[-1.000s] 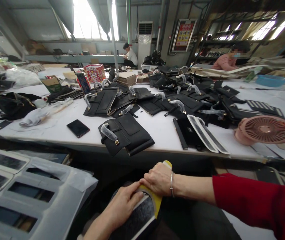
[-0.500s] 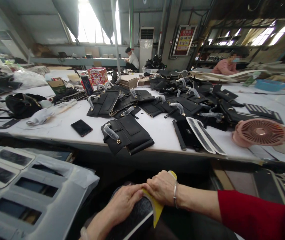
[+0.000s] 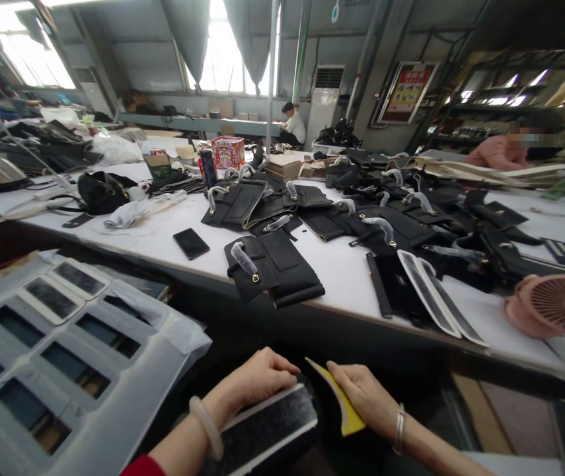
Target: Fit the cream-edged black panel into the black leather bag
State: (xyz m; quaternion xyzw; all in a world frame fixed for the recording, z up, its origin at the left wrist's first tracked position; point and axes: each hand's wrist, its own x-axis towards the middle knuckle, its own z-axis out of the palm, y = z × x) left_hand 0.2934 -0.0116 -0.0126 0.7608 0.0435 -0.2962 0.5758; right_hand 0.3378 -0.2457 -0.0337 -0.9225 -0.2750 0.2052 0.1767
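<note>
My left hand (image 3: 261, 380) is closed over the far end of a dark panel (image 3: 282, 420) with white strips along its edges, held low in front of me. Its fingertips are partly hidden behind the panel's end. In my right hand (image 3: 367, 395) is a thin, bent yellow sheet (image 3: 340, 398) with a pale inner face, pinched between thumb and fingers. The sheet stands apart from the panel, just to its right.
Before me, a white-topped table (image 3: 203, 272) bears a black bag piece (image 3: 282, 268), a phone (image 3: 191, 243), piled black bags and a pink fan (image 3: 560, 305). A grey rack (image 3: 128, 390) stands left. Two people sit farther back.
My hands have come apart. The right hand has moved right with the yellow sheet, off the panel, more of which now shows. The view has turned left.
</note>
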